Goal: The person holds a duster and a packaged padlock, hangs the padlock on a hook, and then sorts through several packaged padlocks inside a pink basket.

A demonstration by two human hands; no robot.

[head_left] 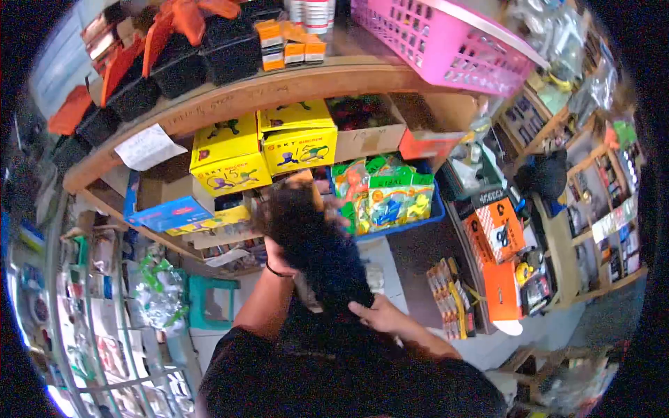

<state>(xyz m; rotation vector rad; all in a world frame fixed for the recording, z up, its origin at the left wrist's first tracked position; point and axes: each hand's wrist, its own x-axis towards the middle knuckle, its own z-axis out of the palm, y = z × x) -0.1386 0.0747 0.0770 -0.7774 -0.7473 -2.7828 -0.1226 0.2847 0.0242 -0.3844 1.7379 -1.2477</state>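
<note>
A long dark bundle (324,240), fuzzy and blurred, slants across the middle of the view; its exact kind does not show. My left hand (280,256), with a dark band at the wrist, grips its upper left side, most of the fingers hidden behind it. Lower down, my right hand (380,313) is closed on the bundle's right edge, thumb on top. Just beyond it are yellow SKT boxes (233,167) on the shelf and a blue bin (418,221) of green-and-yellow packets (390,198).
A wooden shelf edge (279,85) runs across above, carrying black bins (233,61) and a pink basket (460,52). To the right are orange boxes (498,279). A wire rack (104,306) and a teal stool (205,313) stand at left.
</note>
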